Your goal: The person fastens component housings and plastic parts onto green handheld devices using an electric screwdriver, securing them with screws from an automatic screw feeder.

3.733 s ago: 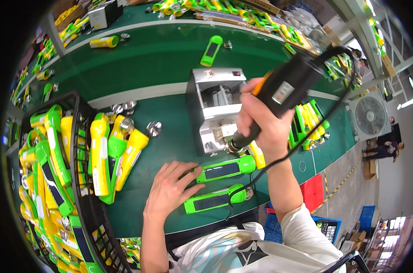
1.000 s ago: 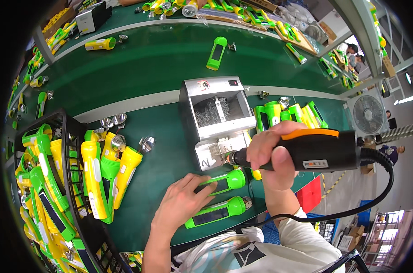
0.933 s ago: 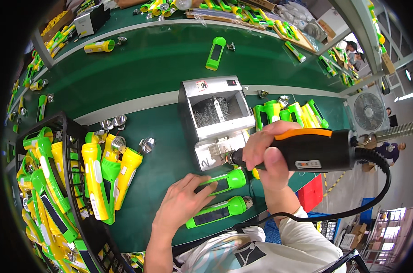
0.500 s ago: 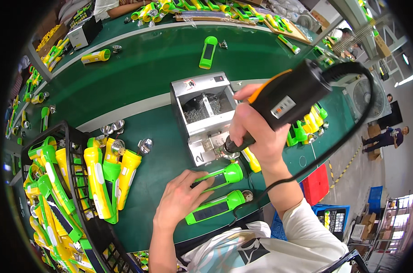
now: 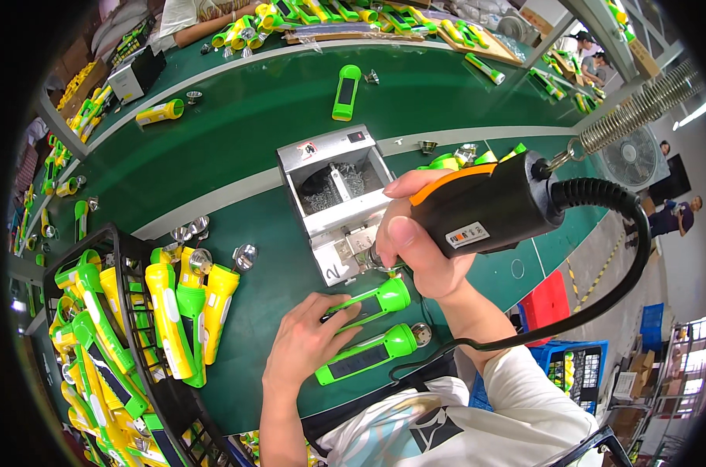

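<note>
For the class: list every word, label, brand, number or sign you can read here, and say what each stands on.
White label with an orange patch, on the black power tool: print too small to read surely.
Red-and-white sticker, on the silver machine: too small to make out.
Dark handwritten mark, on the machine's lower front: clear, but not copied here.
Background lettering: too small or blurred.

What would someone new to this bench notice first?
The black power tool in the right hand, hooked to a spring at upper right, stands out most. Next, the black crate at left, heaped with yellow and green flashlights. Low center, the left hand holds a green flashlight.
</note>
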A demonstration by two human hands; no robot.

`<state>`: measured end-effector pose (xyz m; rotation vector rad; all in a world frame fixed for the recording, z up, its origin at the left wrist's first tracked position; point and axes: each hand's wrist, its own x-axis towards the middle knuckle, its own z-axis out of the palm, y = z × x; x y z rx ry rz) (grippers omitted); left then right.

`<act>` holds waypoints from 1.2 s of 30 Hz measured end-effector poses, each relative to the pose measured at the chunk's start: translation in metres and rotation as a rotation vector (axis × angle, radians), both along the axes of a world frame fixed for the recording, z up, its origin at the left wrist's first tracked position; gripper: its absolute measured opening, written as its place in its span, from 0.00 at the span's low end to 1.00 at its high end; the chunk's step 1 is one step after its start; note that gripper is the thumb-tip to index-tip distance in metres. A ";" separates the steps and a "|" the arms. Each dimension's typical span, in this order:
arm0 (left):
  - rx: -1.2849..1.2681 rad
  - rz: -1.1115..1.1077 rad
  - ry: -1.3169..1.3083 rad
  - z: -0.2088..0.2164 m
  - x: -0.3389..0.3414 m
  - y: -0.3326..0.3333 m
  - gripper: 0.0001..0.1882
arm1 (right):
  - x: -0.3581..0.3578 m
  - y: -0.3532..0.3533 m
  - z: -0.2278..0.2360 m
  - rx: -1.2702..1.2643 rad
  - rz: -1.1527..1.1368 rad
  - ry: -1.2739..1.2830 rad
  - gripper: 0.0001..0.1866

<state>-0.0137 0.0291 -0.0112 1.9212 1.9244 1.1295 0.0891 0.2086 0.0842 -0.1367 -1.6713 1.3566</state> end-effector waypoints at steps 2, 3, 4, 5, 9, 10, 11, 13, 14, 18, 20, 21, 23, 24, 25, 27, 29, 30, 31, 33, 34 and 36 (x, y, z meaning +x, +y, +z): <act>0.001 0.001 0.000 0.000 0.000 -0.001 0.16 | 0.000 0.001 -0.002 0.068 -0.001 -0.026 0.17; -0.004 0.002 0.001 0.000 0.000 -0.001 0.16 | 0.000 0.000 -0.003 0.073 0.000 -0.019 0.17; -0.010 0.002 0.001 0.000 0.000 -0.001 0.16 | 0.000 0.000 -0.005 0.077 0.001 -0.012 0.17; -0.010 0.001 0.002 0.000 0.000 -0.001 0.16 | 0.000 0.001 -0.007 0.077 -0.001 -0.012 0.17; -0.012 -0.004 0.002 0.000 0.001 -0.001 0.17 | 0.000 0.003 -0.012 0.129 0.005 -0.005 0.16; -0.015 -0.010 0.003 0.000 0.001 0.000 0.18 | 0.000 0.003 -0.010 0.148 0.011 0.007 0.16; -0.015 -0.012 0.001 0.000 0.002 0.001 0.18 | -0.003 -0.002 -0.010 0.067 -0.011 0.009 0.14; -0.036 0.012 -0.028 0.001 0.002 0.001 0.21 | -0.015 -0.001 0.009 -0.130 -0.010 -0.161 0.10; -0.066 0.006 -0.016 0.002 0.003 0.001 0.26 | -0.023 0.004 0.016 -0.168 -0.022 -0.170 0.06; -0.076 0.019 -0.007 -0.003 0.001 -0.001 0.28 | -0.037 0.012 0.026 -0.339 0.129 -0.213 0.05; -0.054 0.005 -0.007 -0.004 -0.001 0.000 0.26 | -0.027 0.004 0.027 -0.360 0.109 -0.223 0.05; -0.029 -0.009 -0.003 -0.005 -0.001 0.000 0.25 | -0.020 0.001 0.025 -0.358 0.101 -0.233 0.05; -0.031 -0.011 -0.013 -0.005 -0.001 0.000 0.25 | -0.005 -0.010 0.025 -0.291 0.031 -0.270 0.10; -0.034 -0.009 -0.015 -0.005 -0.001 -0.001 0.26 | 0.001 -0.012 0.022 -0.289 0.033 -0.252 0.10; -0.037 -0.008 -0.016 -0.005 0.000 -0.001 0.27 | 0.006 -0.014 0.019 -0.288 0.035 -0.235 0.11; -0.041 -0.004 -0.014 -0.004 0.000 -0.002 0.27 | 0.012 -0.017 0.015 -0.277 0.019 -0.270 0.11; -0.045 0.012 -0.016 -0.004 0.001 -0.003 0.26 | 0.015 -0.018 0.012 -0.250 0.037 -0.277 0.11; -0.045 0.011 -0.016 -0.005 0.001 -0.002 0.26 | 0.015 -0.021 0.011 -0.296 0.045 -0.272 0.11; -0.047 0.012 -0.019 -0.005 0.001 -0.002 0.26 | 0.015 -0.021 0.008 -0.297 0.044 -0.272 0.11; -0.049 0.014 -0.020 -0.005 0.001 -0.002 0.26 | 0.015 -0.020 -0.001 -0.230 0.008 -0.243 0.11; -0.051 0.013 -0.022 -0.005 0.002 -0.002 0.26 | 0.016 -0.019 -0.004 -0.231 0.009 -0.242 0.11; -0.056 0.014 -0.023 -0.005 0.002 -0.001 0.26 | 0.018 -0.016 -0.011 -0.161 0.019 -0.210 0.11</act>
